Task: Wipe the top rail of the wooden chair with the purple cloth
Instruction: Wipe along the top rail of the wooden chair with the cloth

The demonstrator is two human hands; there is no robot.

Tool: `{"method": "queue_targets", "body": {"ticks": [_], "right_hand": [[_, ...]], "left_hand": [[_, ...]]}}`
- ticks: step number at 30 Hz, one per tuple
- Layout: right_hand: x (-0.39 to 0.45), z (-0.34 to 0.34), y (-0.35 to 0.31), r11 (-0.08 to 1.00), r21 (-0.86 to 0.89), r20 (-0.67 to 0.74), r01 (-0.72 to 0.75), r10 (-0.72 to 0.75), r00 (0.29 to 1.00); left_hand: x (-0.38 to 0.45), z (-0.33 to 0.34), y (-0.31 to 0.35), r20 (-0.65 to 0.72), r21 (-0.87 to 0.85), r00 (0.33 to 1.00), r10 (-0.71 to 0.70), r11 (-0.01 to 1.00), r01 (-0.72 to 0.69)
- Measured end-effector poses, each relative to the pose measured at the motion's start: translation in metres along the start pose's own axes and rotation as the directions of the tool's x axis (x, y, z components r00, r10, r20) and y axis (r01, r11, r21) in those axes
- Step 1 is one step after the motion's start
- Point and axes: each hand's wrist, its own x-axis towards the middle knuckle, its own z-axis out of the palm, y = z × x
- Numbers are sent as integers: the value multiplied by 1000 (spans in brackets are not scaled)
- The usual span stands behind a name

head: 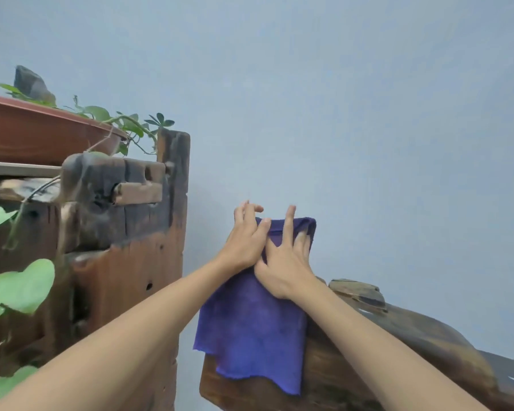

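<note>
I see cloth (254,324) draped over end of chair rail (398,345), hanging down near side. Left hand (245,240) flat on cloth's top left, fingers straight, tips over far edge. Right hand (285,259) just beside it, thumbs touching, fingers spread and pressing cloth onto rail. Neither hand clenched. Wooden cabinet (137,262) to left, planter (36,132) with leafy vine on top. Blue wall (339,99) behind.
</note>
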Motion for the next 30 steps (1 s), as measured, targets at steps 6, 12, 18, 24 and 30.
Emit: {"method": "queue_targets", "body": {"ticks": [6,12,18,24,30], "right_hand": [[21,5,12,998,59,409,-27,1,913],[18,-7,7,994,91,470,-63,13,883],[3,-15,4,989,128,448,-74,9,894],[-32,-22,1,997,72,295,-28,5,956],[-82,-8,0,985,-175,-32,3,-9,999]], "left_hand": [[4,-5,-18,461,49,863,-206,977,207],[3,-7,-12,493,292,796,-350,929,227],[-10,-11,-6,470,341,805,-361,916,211],[-41,-8,8,305,454,925,-228,889,70],[-82,-8,12,189,529,980,68,833,-160]]}}
